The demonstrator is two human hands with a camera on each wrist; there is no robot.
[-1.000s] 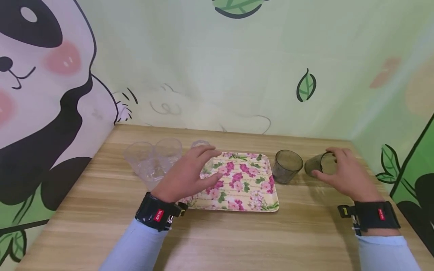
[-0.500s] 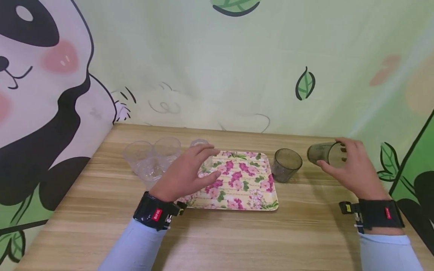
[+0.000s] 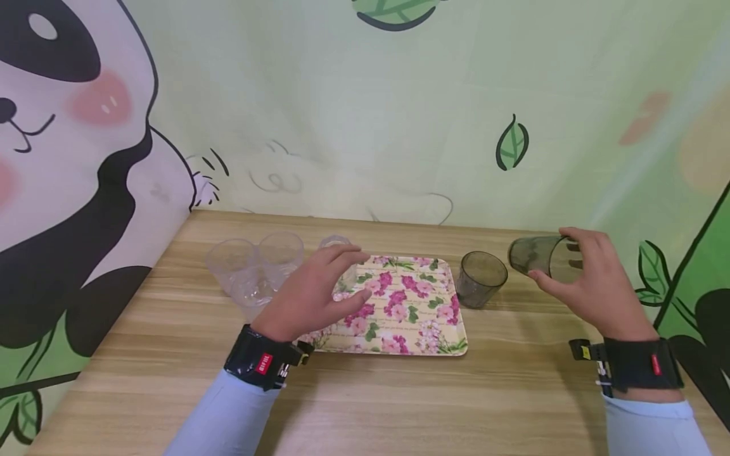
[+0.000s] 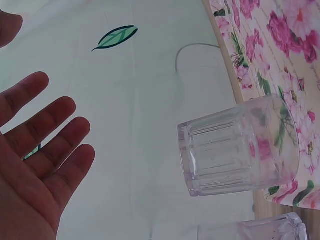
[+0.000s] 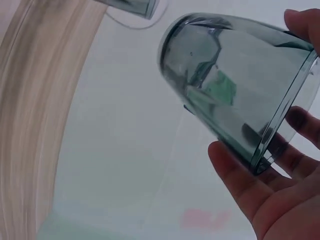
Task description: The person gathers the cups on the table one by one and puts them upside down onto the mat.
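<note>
My right hand (image 3: 595, 282) grips a smoky grey glass (image 3: 530, 253) near its rim, thumb on one side and fingers on the other. The glass lies tilted on its side, base pointing left, mouth toward the palm; in the right wrist view it shows against the wall. A second smoky glass (image 3: 481, 278) stands upright by the right edge of a flowered tray (image 3: 410, 345). Over the tray's left part, my left hand (image 3: 310, 294) hovers with relaxed, spread fingers and holds nothing. Beyond it, a clear fluted glass (image 4: 225, 150) stands on the tray, partly hidden in the head view.
Several clear glasses (image 3: 234, 256) stand close together left of the tray, partly covered by the left hand. All rests on a wooden table (image 3: 399, 405). A printed wall cloth (image 3: 342, 126) with a panda and leaves rises behind the table's back edge.
My right hand has raised the smoky glass up and away from beside the other one, tipping it flatter, then shifted its base slightly left. The left hand has stayed in place.
</note>
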